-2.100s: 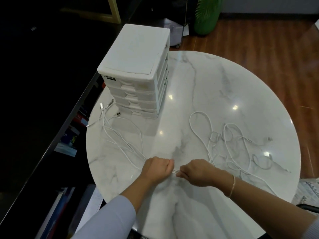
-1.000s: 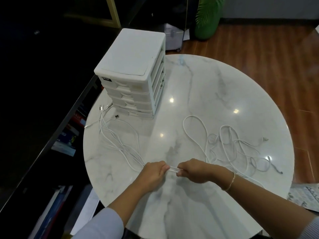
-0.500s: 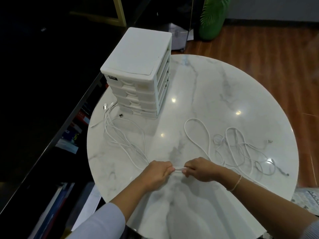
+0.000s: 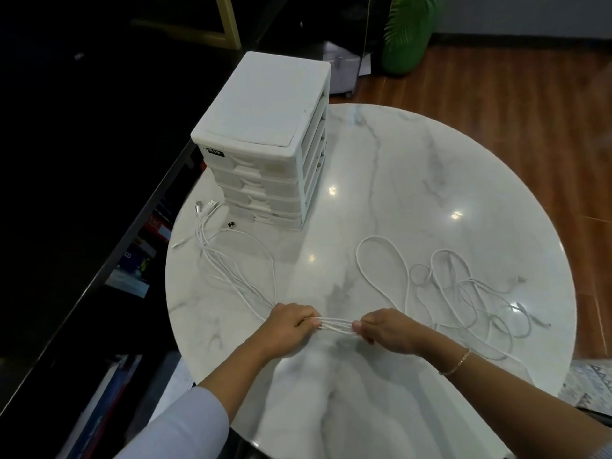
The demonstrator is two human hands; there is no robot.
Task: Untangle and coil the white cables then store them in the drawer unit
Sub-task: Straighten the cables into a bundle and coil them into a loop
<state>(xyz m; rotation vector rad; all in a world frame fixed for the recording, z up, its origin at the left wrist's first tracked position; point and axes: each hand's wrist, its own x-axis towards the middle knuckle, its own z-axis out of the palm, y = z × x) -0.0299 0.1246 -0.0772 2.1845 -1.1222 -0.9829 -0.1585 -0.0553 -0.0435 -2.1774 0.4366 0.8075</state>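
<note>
Several white cables (image 4: 336, 326) run taut between my two hands near the table's front. My left hand (image 4: 291, 324) grips the bundle with curled fingers; from it the strands run straight back left to USB plugs (image 4: 207, 206) lying beside the drawer unit. My right hand (image 4: 385, 329) pinches the same bundle a short gap away. To its right the cables spread in tangled loops (image 4: 463, 293) across the marble. The white drawer unit (image 4: 268, 140) stands at the table's back left, all drawers closed.
The round white marble table (image 4: 414, 180) sits against a dark shelf unit (image 4: 82, 193) on the left. Wooden floor (image 4: 530, 104) lies to the right and behind, with a green plant pot (image 4: 402, 58) at the back.
My hands have drawn a little apart along the bundle, baring a longer stretch of taut strands between them. The loops on the right have shifted slightly.
</note>
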